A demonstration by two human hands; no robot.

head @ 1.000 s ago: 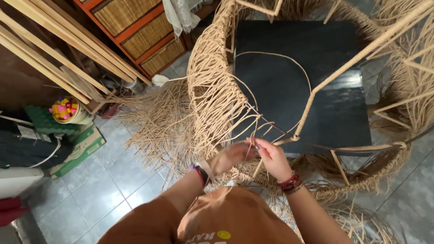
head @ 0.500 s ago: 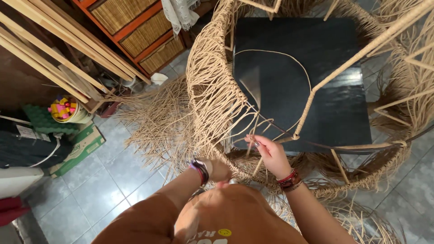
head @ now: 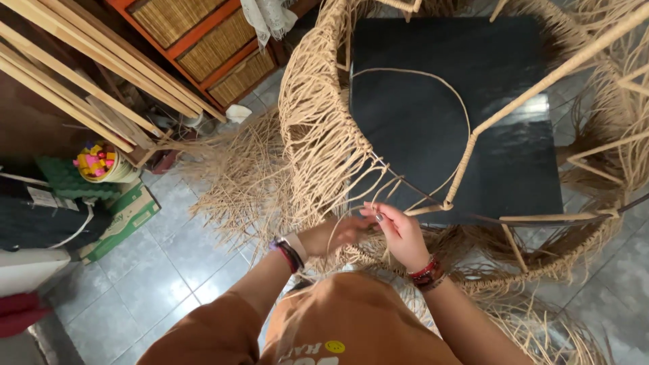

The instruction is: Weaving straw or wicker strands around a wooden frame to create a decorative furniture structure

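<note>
A large round frame wrapped in pale rattan strands stands in front of me, with a black square panel under it. My left hand and my right hand meet at the frame's near rim, both pinching thin rattan strands. A thin loop of cane arcs over the black panel. A bare cane rod slants across the frame to the upper right. Bands sit on both wrists.
Loose rattan fibres spread on the tiled floor at left. Long wooden slats lean at upper left beside an orange cabinet with woven fronts. A bowl of coloured bits and a green box lie at left.
My left hand has come back up from beneath to the rim beside my right hand. The right hand has stayed at the same strands.
</note>
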